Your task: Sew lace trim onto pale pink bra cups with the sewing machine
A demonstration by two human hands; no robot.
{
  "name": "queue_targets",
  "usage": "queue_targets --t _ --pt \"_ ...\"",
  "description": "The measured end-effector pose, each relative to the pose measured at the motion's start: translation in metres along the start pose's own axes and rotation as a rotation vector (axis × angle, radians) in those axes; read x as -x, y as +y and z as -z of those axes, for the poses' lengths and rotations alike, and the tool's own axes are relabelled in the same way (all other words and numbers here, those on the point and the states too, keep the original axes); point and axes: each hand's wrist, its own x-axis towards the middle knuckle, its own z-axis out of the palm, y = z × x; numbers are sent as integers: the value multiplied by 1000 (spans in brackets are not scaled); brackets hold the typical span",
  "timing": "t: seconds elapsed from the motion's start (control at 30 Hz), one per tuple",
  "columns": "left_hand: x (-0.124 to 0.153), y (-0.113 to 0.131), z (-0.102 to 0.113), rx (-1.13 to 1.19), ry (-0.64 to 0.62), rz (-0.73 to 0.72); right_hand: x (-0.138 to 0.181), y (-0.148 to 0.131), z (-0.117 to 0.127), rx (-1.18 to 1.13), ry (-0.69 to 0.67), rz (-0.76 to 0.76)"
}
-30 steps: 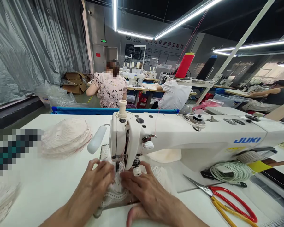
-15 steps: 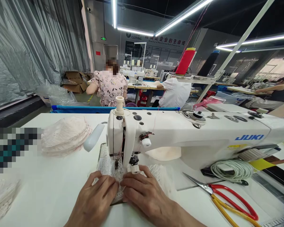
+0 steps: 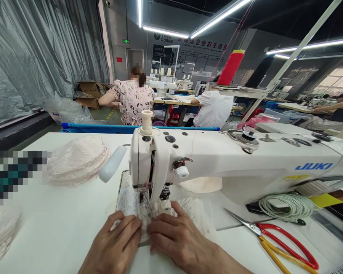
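Observation:
A white JUKI sewing machine (image 3: 231, 163) stands on the white table (image 3: 60, 224) in front of me. A piece of white lace fabric (image 3: 131, 203) lies under its needle. My left hand (image 3: 116, 243) presses flat on the lace just left of the needle, fingers together. My right hand (image 3: 177, 238) rests on the lace to the right, fingertips almost touching the left hand's below the presser foot. Both hands hold the lace down on the machine bed.
A stack of pale lace cups (image 3: 77, 160) lies at the left, more lace (image 3: 1, 236) at the near left edge. Red-handled scissors (image 3: 277, 239) and a coiled cord (image 3: 286, 207) lie at the right. A red thread cone (image 3: 231, 67) stands behind. Other people sit at tables beyond.
Both hands drew back toward me and closed together on the lace, which now extends farther behind the needle. The view shifted slightly.

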Motion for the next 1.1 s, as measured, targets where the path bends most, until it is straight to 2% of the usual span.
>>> queue_targets --t 0.1,0.37,0.5,0.7,0.8,0.93,1.1 --pt "-2 0 2 0 27 -13 -1 -1 1 -15 -9 4" --pt "14 2 -12 -2 -64 41 -2 -1 2 -10 -17 13" --pt "4 5 -4 4 -51 48 -1 -1 -1 -14 6 26" --pt "-19 5 10 -41 37 39 -2 -3 -10 23 86 -147" --pt "-20 -4 6 -47 24 31 -5 1 -16 62 123 -203" --pt "-16 -20 -4 -11 -35 62 -7 8 -21 109 99 -242" --pt "-10 -27 -10 -29 0 59 -6 9 -23 146 61 -274"
